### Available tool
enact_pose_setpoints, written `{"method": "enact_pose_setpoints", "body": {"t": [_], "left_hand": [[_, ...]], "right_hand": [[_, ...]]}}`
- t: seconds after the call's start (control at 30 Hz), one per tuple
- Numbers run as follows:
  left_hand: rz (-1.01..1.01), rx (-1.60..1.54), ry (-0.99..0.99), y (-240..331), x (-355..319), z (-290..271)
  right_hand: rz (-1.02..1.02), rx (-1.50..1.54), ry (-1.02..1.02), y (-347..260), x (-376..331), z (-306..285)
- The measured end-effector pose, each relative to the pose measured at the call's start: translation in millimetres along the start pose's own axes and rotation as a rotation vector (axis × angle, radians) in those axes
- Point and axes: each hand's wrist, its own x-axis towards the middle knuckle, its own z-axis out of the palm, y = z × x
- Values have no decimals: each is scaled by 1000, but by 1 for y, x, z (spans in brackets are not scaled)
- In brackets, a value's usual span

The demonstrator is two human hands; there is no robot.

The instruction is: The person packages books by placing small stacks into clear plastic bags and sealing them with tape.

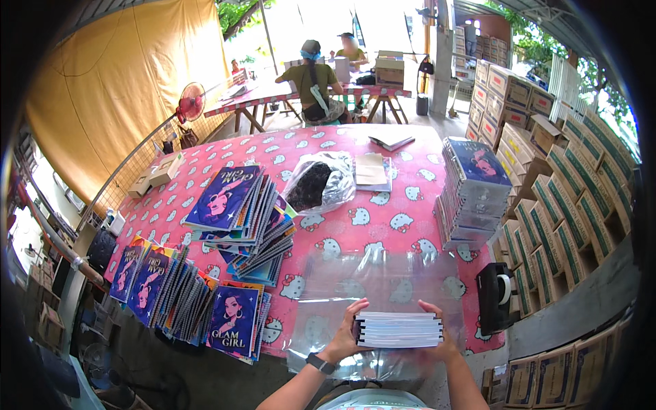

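Both hands clamp a small stack of notebooks (400, 330) at the near table edge, spines toward the camera: left hand (344, 339), with a dark wristband, wraps the left end, fingers curled over top; right hand (437, 342) grips the right end, thumb on the top cover. Stack sits on, or is partly slid into, a clear plastic bag (383, 287) spread flat on the table; can't tell which.

Largest first: pink cartoon-print tablecloth (383, 219) covers the long table. Wall of cardboard boxes (547, 198) to the right. Tall wrapped notebook pile (471, 191) at right of table. Fanned heaps of purple-cover notebooks (239, 219) at left, more near the left corner (171, 290). Crumpled plastic bag with dark contents (320, 181) mid-table. Black tape dispenser (497, 295) just right of the clear bag.

Risk, as a judgement: the stack is gripped only at its ends, so middle books could splay or slip out; slick film may bunch or shift under it; it sits close to the table edge and could tip off.

Forearms enter from the lower edge, wrists angled inward, elbows low.
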Motion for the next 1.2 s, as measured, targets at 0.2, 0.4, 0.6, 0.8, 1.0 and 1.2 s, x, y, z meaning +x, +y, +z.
{"method": "enact_pose_setpoints", "body": {"t": [0.2,0.4,0.6,0.8,1.0,1.2], "left_hand": [[-168,-323,19,-30,1,17],[-178,146,63,-55,-15,32],[-266,-77,184,-43,38,25],[-936,-510,47,-27,82,14],[-971,-516,112,-5,56,14],[-979,-436,99,-18,63,1]], "right_hand": [[60,38,64,29,1,11],[292,-290,-98,32,-8,7],[273,-161,152,32,21,-2],[542,-1228,269,42,5,-40],[629,-1383,354,60,-23,-45],[594,-1298,390,61,-18,-47]]}}
